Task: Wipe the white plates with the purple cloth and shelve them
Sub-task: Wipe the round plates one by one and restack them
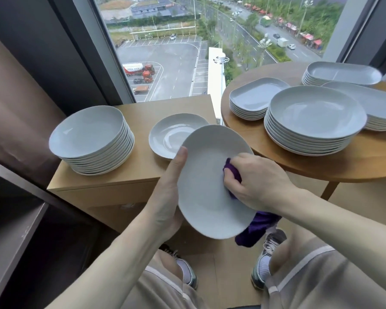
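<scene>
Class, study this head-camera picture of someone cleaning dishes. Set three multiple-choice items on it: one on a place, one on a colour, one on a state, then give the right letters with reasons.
1. Where does the single plate lie?
A. On the wooden cabinet
B. On the round table
C. On the floor

2. What colour is the cloth?
A. Yellow
B. Purple
C. Green

3. What is happening to the held plate?
A. It lies on a stack
B. It is tilted in the left hand and wiped by the right
C. It lies broken on the floor

Answers:
1 A: it sits on the wooden cabinet, beside the stack of round plates.
2 B: purple shows under the right hand.
3 B: the left hand grips its rim while the right presses the cloth on it.
</scene>
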The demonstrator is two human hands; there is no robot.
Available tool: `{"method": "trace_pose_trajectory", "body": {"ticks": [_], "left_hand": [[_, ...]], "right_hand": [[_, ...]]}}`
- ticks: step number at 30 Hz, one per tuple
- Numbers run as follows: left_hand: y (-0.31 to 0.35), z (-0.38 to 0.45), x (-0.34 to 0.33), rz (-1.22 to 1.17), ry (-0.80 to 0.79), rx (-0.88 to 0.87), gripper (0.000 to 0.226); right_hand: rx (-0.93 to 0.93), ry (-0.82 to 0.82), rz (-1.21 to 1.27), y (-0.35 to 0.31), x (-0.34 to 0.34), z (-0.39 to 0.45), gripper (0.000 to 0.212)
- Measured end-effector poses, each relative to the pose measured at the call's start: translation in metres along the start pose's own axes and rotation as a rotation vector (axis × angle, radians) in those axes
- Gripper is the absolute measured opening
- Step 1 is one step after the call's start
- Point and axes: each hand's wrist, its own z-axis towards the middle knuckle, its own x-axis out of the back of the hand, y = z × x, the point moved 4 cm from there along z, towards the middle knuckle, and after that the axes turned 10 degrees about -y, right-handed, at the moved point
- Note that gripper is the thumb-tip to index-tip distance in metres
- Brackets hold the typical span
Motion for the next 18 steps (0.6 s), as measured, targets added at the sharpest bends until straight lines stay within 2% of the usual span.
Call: {"method": "trace_pose_trajectory", "body": {"ticks": [5,12,18], "left_hand": [[-0.012,-0.003,-0.014,-0.014,-0.027,0.037,0.040],[-0.021,-0.007,-0.011,-0.042,0.067,0.061,0.040],[-0.028,-0.010,-0.018,-0.092,0.161,0.040,0.038]], "right_hand": [[-0.057,0.112,-0.009,0.014,0.016,0.005,0.031],[-0.067,0.344,0.128,0.033,0.066,0.011,0.034],[-0.106,0.414,0.208,0.048,0.089,0.011,0.040]]}}
